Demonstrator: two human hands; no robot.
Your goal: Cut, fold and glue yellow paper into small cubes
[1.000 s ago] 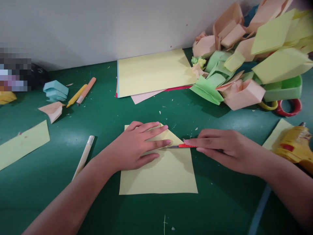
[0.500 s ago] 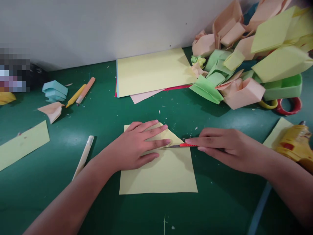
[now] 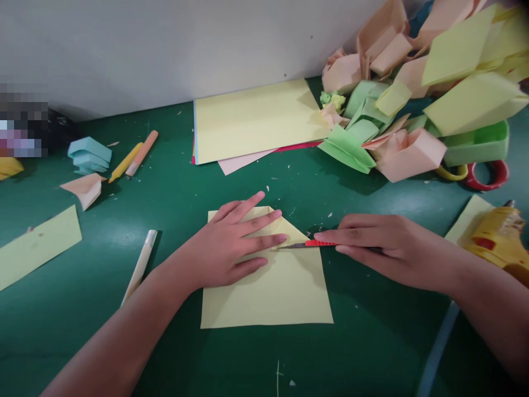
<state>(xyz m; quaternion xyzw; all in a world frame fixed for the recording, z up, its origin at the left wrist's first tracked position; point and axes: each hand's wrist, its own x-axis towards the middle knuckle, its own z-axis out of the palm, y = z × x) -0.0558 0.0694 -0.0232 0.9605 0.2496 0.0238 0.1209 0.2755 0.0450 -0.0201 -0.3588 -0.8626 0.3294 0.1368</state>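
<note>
A pale yellow sheet of paper (image 3: 264,300) lies on the green table, its upper right corner folded over into a slanted edge. Spread flat on the sheet's upper left part is my left hand (image 3: 237,242), fingers apart and pointing right. My right hand (image 3: 372,245) is closed round a red craft knife (image 3: 320,243), whose handle is mostly hidden by the fingers. The knife's thin blade points left, lying over the paper along the lower edge of the folded flap, with its tip close to my left fingertips.
A stack of coloured paper (image 3: 260,121) lies against the wall. Folded paper pieces (image 3: 413,149) are heaped at the back right, near a red tape ring (image 3: 487,175) and a yellow glue gun (image 3: 498,234). Left are a whitish stick (image 3: 140,264), two markers (image 3: 134,157) and a pale strip (image 3: 39,245).
My left index finger has lifted and spread further from the others. The knife and my right hand have barely moved; the whole view has shifted slightly.
</note>
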